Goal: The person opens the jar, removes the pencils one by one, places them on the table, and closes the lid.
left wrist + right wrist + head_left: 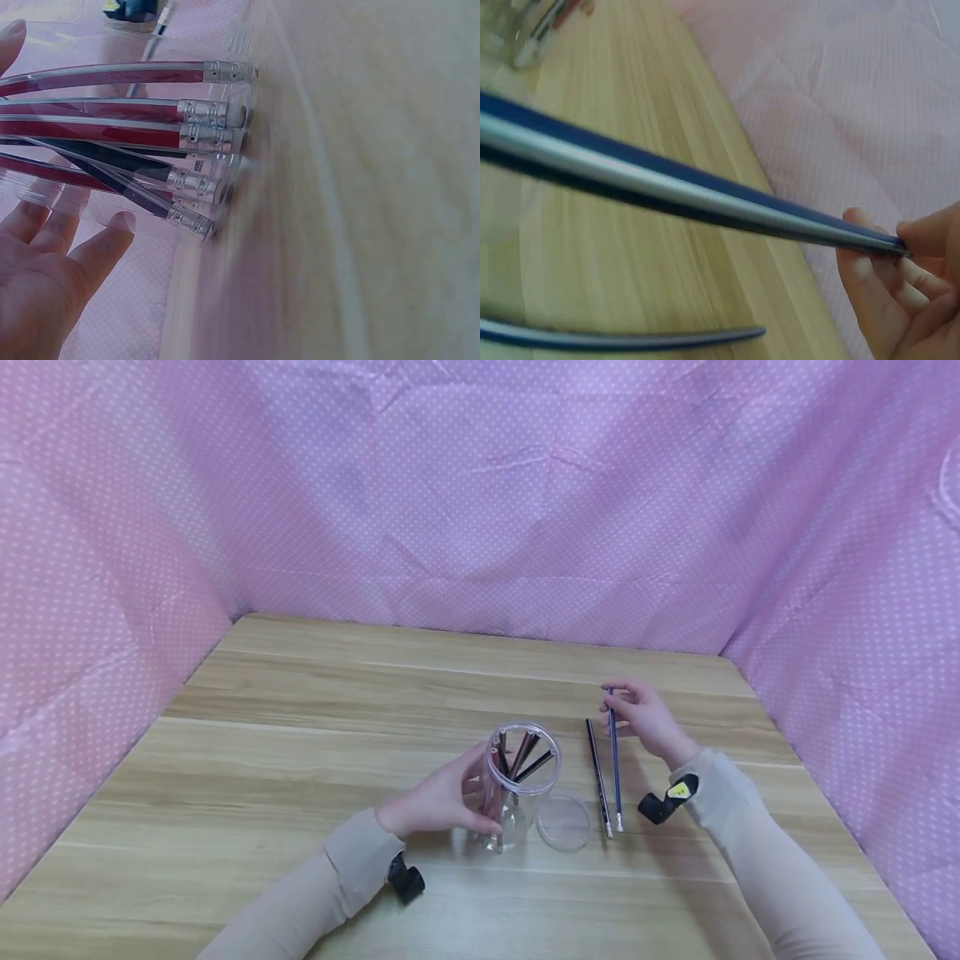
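Note:
A clear jar [531,802] holding several red and dark pencils [142,133] stands on the table; their eraser ends are at its bottom. My left hand [442,793] grips the jar's left side, fingers behind and thumb in front. My right hand [643,720] pinches the far end of a blue pencil [616,760], also large in the right wrist view [705,196], its eraser end toward me. To its left a dark pencil [597,777] lies on the table, its eraser end also toward me.
A clear round lid [564,823] lies flat just right of the jar. The wooden table [300,693] is bordered by pink dotted cloth [480,510] at the back and both sides.

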A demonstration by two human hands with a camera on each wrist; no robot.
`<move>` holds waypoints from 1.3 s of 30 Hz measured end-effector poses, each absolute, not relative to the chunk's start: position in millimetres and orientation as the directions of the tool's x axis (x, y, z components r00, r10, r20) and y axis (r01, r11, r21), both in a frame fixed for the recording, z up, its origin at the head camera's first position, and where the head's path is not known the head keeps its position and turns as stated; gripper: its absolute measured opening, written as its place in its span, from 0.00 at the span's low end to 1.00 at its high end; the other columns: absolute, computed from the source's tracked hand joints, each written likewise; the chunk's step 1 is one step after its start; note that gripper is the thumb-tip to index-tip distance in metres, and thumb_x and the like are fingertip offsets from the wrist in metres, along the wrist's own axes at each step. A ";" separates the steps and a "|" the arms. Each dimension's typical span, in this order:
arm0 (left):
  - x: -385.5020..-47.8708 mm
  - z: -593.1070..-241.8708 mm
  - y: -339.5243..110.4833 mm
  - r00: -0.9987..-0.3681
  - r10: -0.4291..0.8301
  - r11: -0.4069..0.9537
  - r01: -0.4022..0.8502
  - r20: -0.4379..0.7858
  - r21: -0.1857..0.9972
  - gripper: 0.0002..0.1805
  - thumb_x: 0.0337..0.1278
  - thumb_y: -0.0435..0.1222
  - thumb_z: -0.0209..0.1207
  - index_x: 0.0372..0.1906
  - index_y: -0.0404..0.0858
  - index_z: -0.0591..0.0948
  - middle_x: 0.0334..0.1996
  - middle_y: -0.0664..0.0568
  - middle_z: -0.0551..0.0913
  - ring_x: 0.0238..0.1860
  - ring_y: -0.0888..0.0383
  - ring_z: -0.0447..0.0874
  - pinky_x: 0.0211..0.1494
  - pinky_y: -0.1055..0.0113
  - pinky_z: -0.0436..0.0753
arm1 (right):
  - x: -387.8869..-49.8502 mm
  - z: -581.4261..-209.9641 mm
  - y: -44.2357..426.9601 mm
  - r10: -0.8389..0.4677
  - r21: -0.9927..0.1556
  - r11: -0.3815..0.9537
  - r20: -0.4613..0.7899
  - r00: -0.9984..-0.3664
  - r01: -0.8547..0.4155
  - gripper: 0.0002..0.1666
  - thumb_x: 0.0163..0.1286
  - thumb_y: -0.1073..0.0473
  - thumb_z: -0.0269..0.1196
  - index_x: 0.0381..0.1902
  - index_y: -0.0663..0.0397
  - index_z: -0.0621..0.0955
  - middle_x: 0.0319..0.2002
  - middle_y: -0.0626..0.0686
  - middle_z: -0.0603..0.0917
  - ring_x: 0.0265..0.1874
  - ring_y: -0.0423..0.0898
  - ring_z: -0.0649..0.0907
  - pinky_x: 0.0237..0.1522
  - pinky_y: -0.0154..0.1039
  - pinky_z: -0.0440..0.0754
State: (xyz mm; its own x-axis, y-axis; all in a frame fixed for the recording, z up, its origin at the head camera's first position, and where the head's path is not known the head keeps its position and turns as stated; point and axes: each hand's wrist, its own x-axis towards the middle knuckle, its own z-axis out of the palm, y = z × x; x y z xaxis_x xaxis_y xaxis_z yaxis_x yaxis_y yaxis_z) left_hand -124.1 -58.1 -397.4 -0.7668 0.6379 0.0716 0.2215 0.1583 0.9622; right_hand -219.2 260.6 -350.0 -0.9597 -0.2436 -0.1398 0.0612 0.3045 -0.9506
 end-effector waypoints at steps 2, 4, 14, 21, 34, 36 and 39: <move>-124.0 -397.4 -57.8 -0.768 0.637 0.157 0.219 0.071 0.963 0.60 0.35 0.31 0.73 0.74 0.51 0.50 0.69 0.46 0.64 0.69 0.46 0.63 0.68 0.50 0.68 | -221.0 -354.8 267.2 -0.226 -0.943 0.328 -0.144 -0.963 0.064 0.27 0.75 0.63 0.46 0.65 0.73 0.58 0.32 0.46 0.79 0.28 0.36 0.83 0.41 0.46 0.86; -123.9 -397.3 -57.5 -0.769 0.635 0.158 0.221 0.072 0.962 0.60 0.35 0.31 0.73 0.74 0.51 0.50 0.69 0.45 0.64 0.69 0.45 0.63 0.68 0.50 0.68 | -222.3 -358.7 272.7 -0.207 -0.939 0.336 -0.147 -0.967 0.071 0.27 0.74 0.64 0.46 0.65 0.74 0.57 0.32 0.46 0.79 0.29 0.36 0.83 0.42 0.47 0.86; -124.0 -396.7 -57.8 -0.766 0.640 0.163 0.216 0.064 0.963 0.60 0.35 0.31 0.73 0.75 0.50 0.49 0.70 0.44 0.62 0.70 0.44 0.60 0.68 0.48 0.67 | -225.8 -377.0 291.6 -0.194 -0.915 0.391 -0.185 -0.963 0.097 0.28 0.74 0.64 0.46 0.66 0.76 0.56 0.32 0.47 0.80 0.29 0.37 0.83 0.38 0.38 0.86; -123.9 -396.6 -58.1 -0.767 0.638 0.163 0.213 0.062 0.963 0.60 0.35 0.31 0.73 0.74 0.49 0.50 0.70 0.45 0.63 0.70 0.44 0.61 0.69 0.49 0.67 | -230.5 -392.4 296.4 -0.200 -0.924 0.348 -0.236 -0.951 0.157 0.29 0.74 0.64 0.46 0.67 0.74 0.55 0.34 0.49 0.80 0.28 0.37 0.83 0.38 0.36 0.86; -123.6 -393.9 -58.2 -0.768 0.638 0.159 0.205 0.058 0.966 0.61 0.35 0.30 0.73 0.75 0.49 0.48 0.70 0.45 0.62 0.70 0.44 0.60 0.69 0.49 0.66 | -236.2 -399.1 294.0 -0.251 -0.859 0.496 -0.282 -0.926 0.127 0.29 0.71 0.63 0.51 0.67 0.70 0.61 0.47 0.61 0.83 0.37 0.34 0.81 0.43 0.30 0.82; -123.3 -394.0 -58.4 -0.768 0.638 0.161 0.200 0.053 0.966 0.61 0.35 0.30 0.73 0.75 0.49 0.48 0.71 0.45 0.61 0.70 0.44 0.60 0.69 0.49 0.66 | -236.8 -400.4 292.7 -0.256 -0.855 0.505 -0.276 -0.927 0.115 0.29 0.70 0.64 0.53 0.66 0.71 0.62 0.48 0.61 0.83 0.35 0.34 0.81 0.41 0.30 0.82; -123.4 -394.4 -58.7 -0.770 0.636 0.166 0.201 0.051 0.965 0.61 0.35 0.30 0.73 0.75 0.50 0.48 0.71 0.46 0.62 0.70 0.44 0.59 0.69 0.49 0.66 | -237.8 -402.6 290.3 -0.268 -0.861 0.499 -0.259 -0.928 0.096 0.29 0.69 0.65 0.55 0.64 0.73 0.63 0.46 0.61 0.83 0.34 0.33 0.81 0.39 0.29 0.82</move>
State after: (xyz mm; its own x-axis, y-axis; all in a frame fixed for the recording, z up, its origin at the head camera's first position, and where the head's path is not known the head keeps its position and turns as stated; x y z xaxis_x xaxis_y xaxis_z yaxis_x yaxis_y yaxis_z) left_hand -123.4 -58.7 -394.4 -0.7698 0.6362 0.0511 0.2012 0.1659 0.9654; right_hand -237.8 290.3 -402.6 -0.9281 -0.2679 -0.2586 0.0959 0.4991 -0.8612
